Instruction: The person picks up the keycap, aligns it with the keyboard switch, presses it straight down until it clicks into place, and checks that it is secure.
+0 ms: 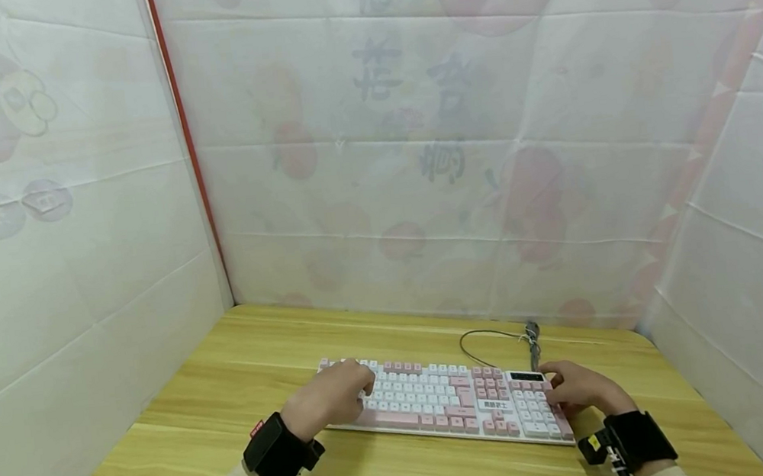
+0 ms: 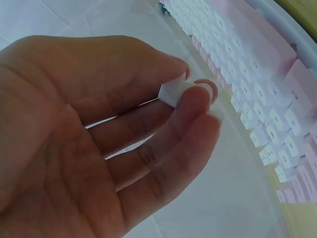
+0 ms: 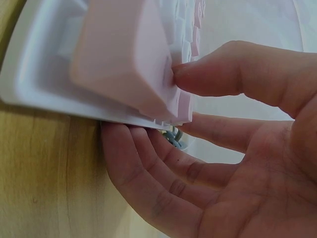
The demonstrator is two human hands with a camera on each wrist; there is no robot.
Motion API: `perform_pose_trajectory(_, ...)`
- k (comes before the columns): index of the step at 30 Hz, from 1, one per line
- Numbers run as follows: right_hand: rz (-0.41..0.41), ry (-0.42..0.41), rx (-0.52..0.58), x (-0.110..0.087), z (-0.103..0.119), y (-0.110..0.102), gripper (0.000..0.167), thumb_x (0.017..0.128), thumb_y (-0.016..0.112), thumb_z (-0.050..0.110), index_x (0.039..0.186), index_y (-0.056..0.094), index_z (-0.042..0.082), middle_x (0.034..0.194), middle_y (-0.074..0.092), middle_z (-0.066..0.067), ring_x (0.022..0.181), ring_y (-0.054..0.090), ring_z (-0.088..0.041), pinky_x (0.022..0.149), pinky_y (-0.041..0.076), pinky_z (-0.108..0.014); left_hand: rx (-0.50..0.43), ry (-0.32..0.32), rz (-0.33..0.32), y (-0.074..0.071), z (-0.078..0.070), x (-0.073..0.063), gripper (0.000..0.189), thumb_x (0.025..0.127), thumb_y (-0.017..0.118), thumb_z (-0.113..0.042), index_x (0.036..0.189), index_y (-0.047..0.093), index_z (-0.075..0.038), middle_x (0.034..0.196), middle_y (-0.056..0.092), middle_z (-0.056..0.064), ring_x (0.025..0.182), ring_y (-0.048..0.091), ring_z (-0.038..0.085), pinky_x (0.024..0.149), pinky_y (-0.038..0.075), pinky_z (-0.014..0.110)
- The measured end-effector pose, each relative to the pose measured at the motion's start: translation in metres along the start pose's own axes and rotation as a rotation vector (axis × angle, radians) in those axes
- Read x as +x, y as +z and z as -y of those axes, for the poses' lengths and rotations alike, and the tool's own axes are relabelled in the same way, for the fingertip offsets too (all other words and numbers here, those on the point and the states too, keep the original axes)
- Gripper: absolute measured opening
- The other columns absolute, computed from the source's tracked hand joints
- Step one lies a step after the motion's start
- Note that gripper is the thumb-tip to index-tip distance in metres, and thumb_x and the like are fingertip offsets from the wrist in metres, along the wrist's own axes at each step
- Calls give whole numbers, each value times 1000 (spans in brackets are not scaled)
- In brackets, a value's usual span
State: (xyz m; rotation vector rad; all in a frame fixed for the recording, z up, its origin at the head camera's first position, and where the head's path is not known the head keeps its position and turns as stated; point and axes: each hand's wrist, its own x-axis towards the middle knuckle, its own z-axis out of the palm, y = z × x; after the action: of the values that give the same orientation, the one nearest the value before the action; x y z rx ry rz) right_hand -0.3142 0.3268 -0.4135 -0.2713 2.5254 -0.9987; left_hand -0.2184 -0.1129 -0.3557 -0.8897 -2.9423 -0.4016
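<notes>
A white and pink keyboard (image 1: 432, 402) lies on the wooden table, its keys facing up. My left hand (image 1: 328, 396) is over the keyboard's left end. In the left wrist view, its thumb and bent fingers pinch a small white piece (image 2: 171, 93), mostly covered by the fingertips; I cannot tell what it is. At the keyboard's right end is my right hand (image 1: 584, 387), holding the edge. The right wrist view shows that thumb (image 3: 198, 79) against the pink keys (image 3: 119, 54), with the other fingers curled at the underside of the rim.
A grey cable (image 1: 533, 342), bundled and looped, lies behind the keyboard's right part. The wooden table (image 1: 229, 375) is enclosed by white printed sheets (image 1: 363, 194) at the back and both sides. Black camera straps (image 1: 281, 454) are on both wrists.
</notes>
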Motion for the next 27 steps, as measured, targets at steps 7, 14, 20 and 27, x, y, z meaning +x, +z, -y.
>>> perform_pose_trajectory(7,-8,17,1,-1,1,0,70,92,66,3,151,33,-17,117,63,-26,92,64,-26,76,56,-43,9,-12,2,-2,3,3,20,91,69,7,107,75,-4,107,76,11,95,73,25,81,59,32)
perform_pose_trajectory(14,-11,37,2,0,0,0,70,93,66,3,151,33,-16,120,62,-26,94,64,-26,78,56,-42,12,-27,-8,-2,6,8,19,92,72,3,109,76,-5,111,75,10,101,72,26,83,59,32)
perform_pose_trajectory(20,-7,22,-4,0,0,1,70,91,66,3,150,34,-17,115,64,-24,90,63,-25,75,57,-43,-14,-40,-17,-3,7,10,19,94,70,1,111,75,-7,111,67,9,100,67,26,84,57,29)
perform_pose_trajectory(27,-13,26,1,0,1,1,71,91,66,3,151,33,-16,114,64,-23,90,64,-25,75,57,-42,-22,-24,-26,-3,10,16,20,94,69,4,110,75,-6,111,68,11,102,67,28,84,57,28)
